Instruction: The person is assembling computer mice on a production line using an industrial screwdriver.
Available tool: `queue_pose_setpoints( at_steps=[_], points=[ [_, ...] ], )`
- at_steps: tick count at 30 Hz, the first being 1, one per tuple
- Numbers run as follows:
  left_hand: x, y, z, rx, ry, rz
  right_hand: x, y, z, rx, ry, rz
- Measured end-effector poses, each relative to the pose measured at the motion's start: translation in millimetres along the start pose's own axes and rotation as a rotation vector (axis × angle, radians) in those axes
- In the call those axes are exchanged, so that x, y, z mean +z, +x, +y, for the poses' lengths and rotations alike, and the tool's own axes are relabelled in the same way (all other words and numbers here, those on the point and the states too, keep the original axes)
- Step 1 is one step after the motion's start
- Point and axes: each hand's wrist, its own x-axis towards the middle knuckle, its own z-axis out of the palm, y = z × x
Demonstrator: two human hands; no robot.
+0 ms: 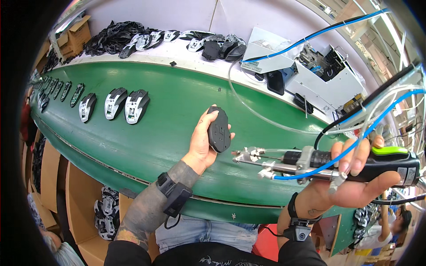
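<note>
My left hand (200, 144) is wrapped round a black computer mouse (219, 133) above the green belt, its flat underside with screw holes turned toward me. In my right hand (339, 188) lies a black electric screwdriver (317, 158) with a lime-green lever, held almost level. Its metal tip and clamp-like bracket point left at the mouse, a small gap apart from it. A blue air hose (350, 148) bends down across the tool. Farther left on the belt stand several half-assembled mice (136, 107) with grey-and-black shells, followed by slim dark parts (77, 95).
The green conveyor belt (177, 99) runs across. On the white ledge behind it lie mouse shells (142, 42), a dark heap of parts (115, 36) and a white machine (321, 82). A clear tube (262, 117) loops over the belt. Below stands a cardboard box (80, 199); another person (379, 235) works at lower right.
</note>
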Motion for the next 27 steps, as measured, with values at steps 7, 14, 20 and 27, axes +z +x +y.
queue_pose_setpoints(
  at_steps=[7, 14, 20, 27],
  points=[
    [8, -11, -1, -0.038, -0.133, -0.193, 1, -4, 9, 0.065, 0.065, -0.090],
    [11, -15, -1, -0.026, -0.142, -0.236, 6, -7, 8, 0.095, 0.144, -0.132],
    [16, -14, -1, -0.047, -0.186, -0.265, 3, -5, 6, 0.089, 0.113, -0.141],
    [2, -13, 10, -0.056, -0.238, -0.176, 26, -9, 31, 0.080, 0.004, -0.071]
  ],
)
